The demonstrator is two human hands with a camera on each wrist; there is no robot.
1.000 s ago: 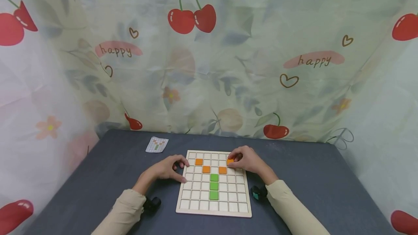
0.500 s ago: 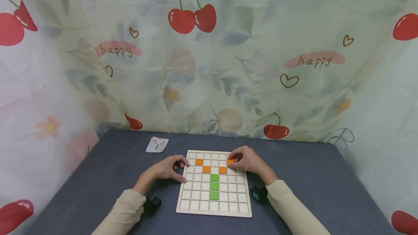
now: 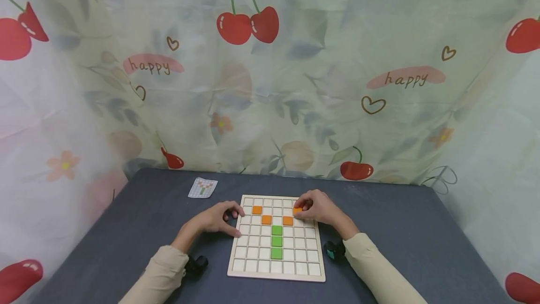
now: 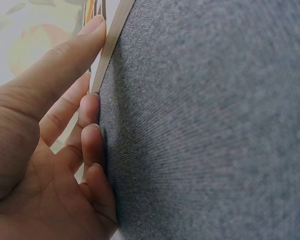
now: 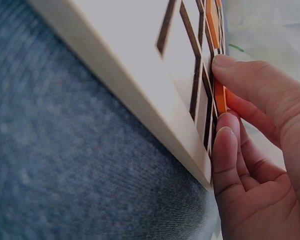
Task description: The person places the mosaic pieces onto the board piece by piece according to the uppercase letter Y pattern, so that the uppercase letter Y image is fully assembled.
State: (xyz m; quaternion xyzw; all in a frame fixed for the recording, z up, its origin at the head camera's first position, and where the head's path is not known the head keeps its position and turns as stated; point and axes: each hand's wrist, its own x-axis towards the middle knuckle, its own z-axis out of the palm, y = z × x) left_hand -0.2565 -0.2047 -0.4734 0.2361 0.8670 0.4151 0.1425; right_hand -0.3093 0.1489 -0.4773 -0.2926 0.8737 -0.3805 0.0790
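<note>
A pale square grid board [image 3: 276,277] lies on the dark table in the head view. My right hand [image 3: 320,206] pinches an orange square tile [image 5: 220,96] between thumb and fingers, at a cell near the board's far right corner. In the right wrist view the tile stands slightly proud of the grid. My left hand [image 3: 215,217] touches the board's left edge with thumb and fingertips, fingers bent loosely. Three other orange tiles, one of them at the far left [image 3: 257,210], and a column of three green tiles [image 3: 276,241] sit in cells, together with the held tile forming a Y shape.
A small paper card [image 3: 203,187] printed with a similar Y pattern lies behind the board at the left. Black wrist cameras [image 3: 335,249] are worn at both cuffs. A patterned curtain [image 3: 270,83] hangs behind the dark cloth-covered table [image 3: 392,229].
</note>
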